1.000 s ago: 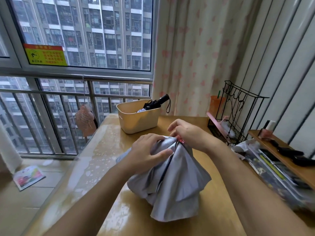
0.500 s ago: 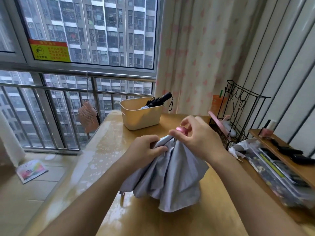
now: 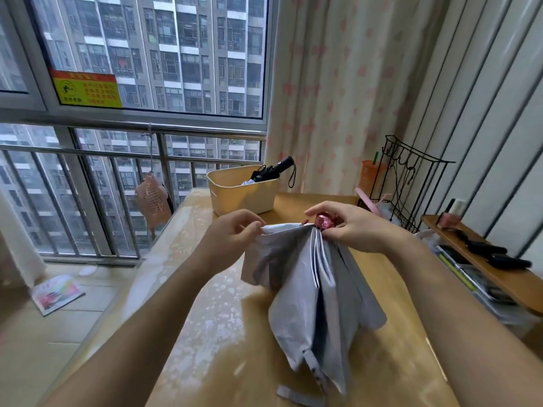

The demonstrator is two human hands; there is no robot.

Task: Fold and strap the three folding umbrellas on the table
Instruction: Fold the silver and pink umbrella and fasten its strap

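A grey folding umbrella hangs loose over the wooden table, its canopy in pleats and its strap trailing at the bottom. My right hand grips the umbrella's top by the pink knob. My left hand pinches one fold of the canopy's upper edge and pulls it out to the left. A black folded umbrella lies in the cream bin at the table's far side, its handle sticking out.
A black wire rack and an orange cup stand at the back right. A wooden shelf with dark items runs along the right. Window railing and a curtain lie behind; a booklet is on the floor at left.
The umbrella has been lifted higher and now hangs long. My right hand moved onto the pink knob, and my left hand shifted from clutching the cloth to pinching one fold outward.
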